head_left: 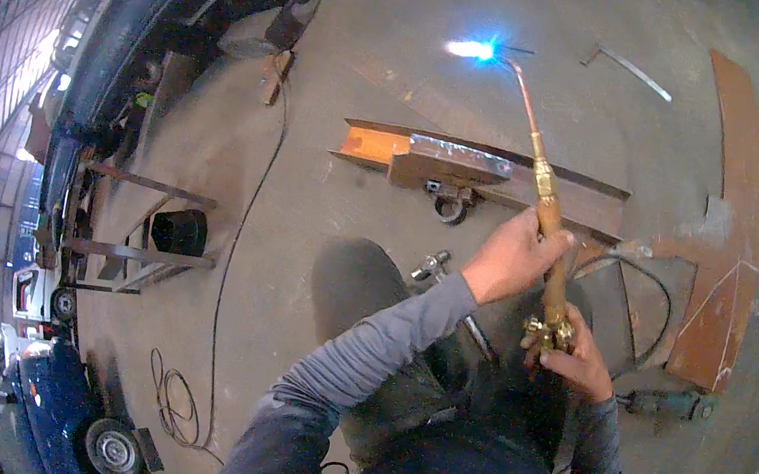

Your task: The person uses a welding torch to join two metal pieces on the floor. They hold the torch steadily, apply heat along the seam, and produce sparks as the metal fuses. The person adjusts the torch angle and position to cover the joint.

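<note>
Well, from afar I see the left hand (510, 257) wrapped around the torch (547, 206) mid-handle, the right hand (584, 362) curled on its valves (548, 334), the flame (478, 49) beyond both.

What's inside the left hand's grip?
A torch handle; it shows above and below the left hand. The stretch within the grip is mostly covered and can't be seen.

Brass-and-copper torch (543, 181), blue-white flame (476, 50) lit, handheld, slanting

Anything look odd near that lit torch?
Yes: the left hand and right hand hold the torch without gloves, seemingly risky given its flame. A green power tool lies loose on the floor.
</note>
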The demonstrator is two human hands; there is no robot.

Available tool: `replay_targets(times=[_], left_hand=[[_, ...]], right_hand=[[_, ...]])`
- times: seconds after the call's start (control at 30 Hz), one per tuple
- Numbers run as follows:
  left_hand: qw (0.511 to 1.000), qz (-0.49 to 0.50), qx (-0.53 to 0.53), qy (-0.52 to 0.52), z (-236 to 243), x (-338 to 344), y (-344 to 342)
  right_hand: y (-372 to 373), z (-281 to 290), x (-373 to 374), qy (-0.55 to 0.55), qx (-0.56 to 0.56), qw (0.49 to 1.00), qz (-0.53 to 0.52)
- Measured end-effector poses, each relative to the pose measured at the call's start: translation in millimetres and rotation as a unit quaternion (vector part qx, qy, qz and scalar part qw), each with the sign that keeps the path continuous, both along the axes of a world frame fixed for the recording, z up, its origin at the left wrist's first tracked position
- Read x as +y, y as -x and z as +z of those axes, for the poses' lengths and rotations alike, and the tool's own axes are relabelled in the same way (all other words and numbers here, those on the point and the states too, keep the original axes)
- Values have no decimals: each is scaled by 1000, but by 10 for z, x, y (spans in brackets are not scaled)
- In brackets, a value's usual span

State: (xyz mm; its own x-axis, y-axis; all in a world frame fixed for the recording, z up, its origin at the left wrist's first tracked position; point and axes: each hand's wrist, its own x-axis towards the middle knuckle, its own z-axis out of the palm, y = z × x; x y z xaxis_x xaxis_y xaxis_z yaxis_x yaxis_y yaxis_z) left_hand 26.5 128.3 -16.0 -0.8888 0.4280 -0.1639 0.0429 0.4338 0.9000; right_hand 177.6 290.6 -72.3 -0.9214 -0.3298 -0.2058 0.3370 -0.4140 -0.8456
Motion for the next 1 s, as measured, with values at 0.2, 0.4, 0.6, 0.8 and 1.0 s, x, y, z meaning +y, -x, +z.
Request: replay_targets(times=[0.2, 0.4, 0.6, 0.8, 1.0], left_hand=[[995, -69, 78, 2, 217, -417, -98], [970, 238, 38, -37, 870, -1439, 131], [942, 296, -104, 116, -1006, -3393, -252], [818, 160, -389, 393, -2209, -4133, -2034], [799, 176, -425, 386, -2242, -4205, -2362]], right_hand=[[-146, 37, -192, -5, -38, 999, -8], [-190, 500, -55, -44, -30, 992, -116], [-122, 614, -15, -14, -45, 993, -112], [-135, 467, 189, -30, -47, 988, -146], [-159, 540, 245, -43, -47, 988, -142]])
